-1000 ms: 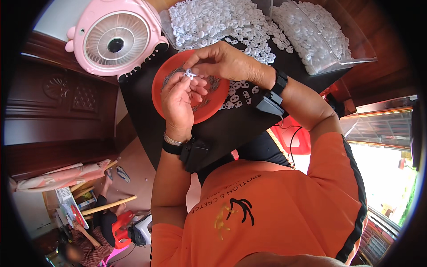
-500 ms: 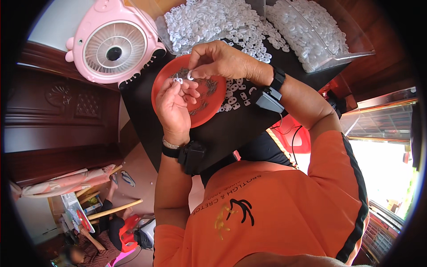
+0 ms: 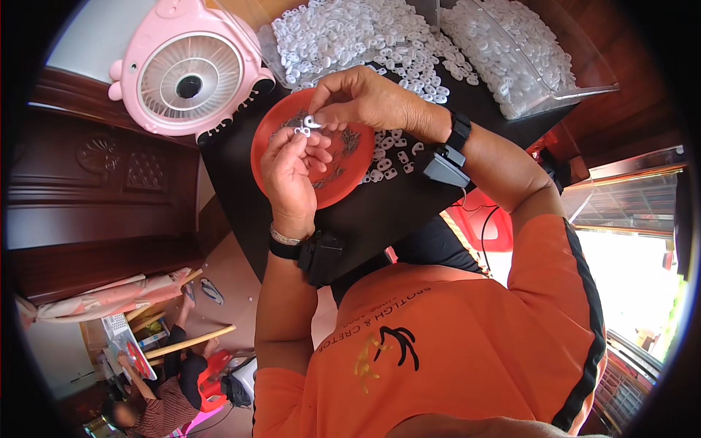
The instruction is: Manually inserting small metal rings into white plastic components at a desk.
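Over a round red tray [image 3: 343,191] holding small grey metal pieces, my two hands meet. My left hand [image 3: 290,175] pinches a small white plastic piece with holes [image 3: 304,132] between thumb and fingertips, its other fingers curled. A white hook-shaped plastic piece [image 3: 311,122] is pinched in my right hand [image 3: 365,102], right against the left hand's piece. Whether the two are joined I cannot tell. Loose white pieces [image 3: 383,164] lie on the black table [image 3: 380,219] beside the tray, and a large heap of white pieces [image 3: 343,40] spreads behind it.
A pink fan [image 3: 191,86] stands left of the tray. At the back right, a clear plastic bin [image 3: 548,98] holds many white pieces. A red stool [image 3: 496,230] shows beyond the table's right edge. Another person [image 3: 164,405] sits at the lower left.
My left hand has shifted slightly right, bringing its white piece up against the hook-shaped one. My right hand has barely moved and keeps its pinch.
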Motion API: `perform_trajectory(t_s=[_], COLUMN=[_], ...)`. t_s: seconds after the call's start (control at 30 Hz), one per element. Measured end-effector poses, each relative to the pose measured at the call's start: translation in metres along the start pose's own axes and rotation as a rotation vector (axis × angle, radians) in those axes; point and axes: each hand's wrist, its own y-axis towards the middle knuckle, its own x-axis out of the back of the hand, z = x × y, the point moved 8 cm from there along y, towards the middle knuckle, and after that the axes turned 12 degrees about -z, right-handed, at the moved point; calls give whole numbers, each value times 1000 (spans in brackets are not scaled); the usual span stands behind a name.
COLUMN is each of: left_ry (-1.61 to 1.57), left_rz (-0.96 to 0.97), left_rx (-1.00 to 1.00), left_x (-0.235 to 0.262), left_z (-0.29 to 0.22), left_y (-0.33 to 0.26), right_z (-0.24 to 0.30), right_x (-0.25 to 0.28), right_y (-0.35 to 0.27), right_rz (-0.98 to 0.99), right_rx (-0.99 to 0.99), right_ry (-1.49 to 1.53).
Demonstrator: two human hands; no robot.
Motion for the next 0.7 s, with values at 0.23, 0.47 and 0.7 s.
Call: perform_trajectory(t_s=[0.23, 0.47, 0.7], left_ry=[206, 221, 245], left_rz=[-71, -65, -98], left_rx=[18, 24, 35], left_x=[4, 4, 3], left_z=[3, 3, 4], left_y=[-1, -2, -4], right_z=[-5, -4, -3], right_x=[4, 2, 1], right_y=[1, 1, 0], right_rz=[-26, -17, -17], right_rx=[-71, -62, -24], right_ry=[69, 69, -5])
